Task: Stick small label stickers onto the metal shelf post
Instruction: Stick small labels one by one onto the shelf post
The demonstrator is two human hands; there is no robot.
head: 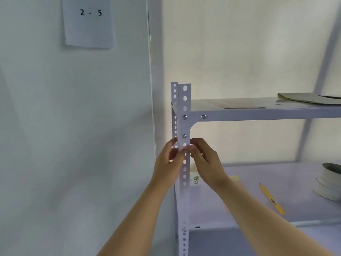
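Observation:
The white perforated metal shelf post (184,124) stands upright in the middle of the view. A small label sticker (184,148) with reddish print lies across its front face, below the second bolt. My left hand (168,163) reaches in from the left and pinches the sticker's left end against the post. My right hand (205,159) comes from the right, its fingertips pinching the sticker's right end at the post's edge. Both hands partly hide the sticker's ends.
The upper shelf (258,111) carries cardboard sheets (310,97). On the lower shelf (258,204) lie a yellow pen (271,198), rolls of tape (330,182) and a small printed cup (194,180) behind the post. A paper reading "2 - 5" (88,21) hangs on the wall.

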